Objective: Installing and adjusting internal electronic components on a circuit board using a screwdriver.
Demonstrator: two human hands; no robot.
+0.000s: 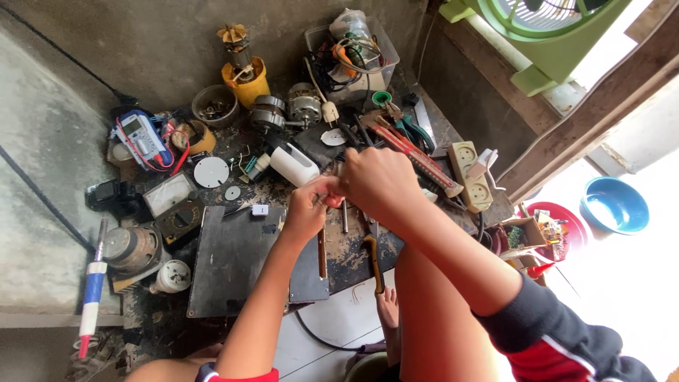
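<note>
Your left hand [305, 212] and right hand [378, 180] meet above the middle of the bench [233, 269], fingertips pinched together on something small that your fingers hide almost completely. Just beyond your left hand lies a white plastic housing [296, 165], tilted on its side, nearer the far edge of the bench than the near one.

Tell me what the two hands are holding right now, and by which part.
Both the left hand and the right hand pinch something small between their fingertips where they meet. It is hidden by the fingers, so the thing and the grip point cannot be told.
</note>
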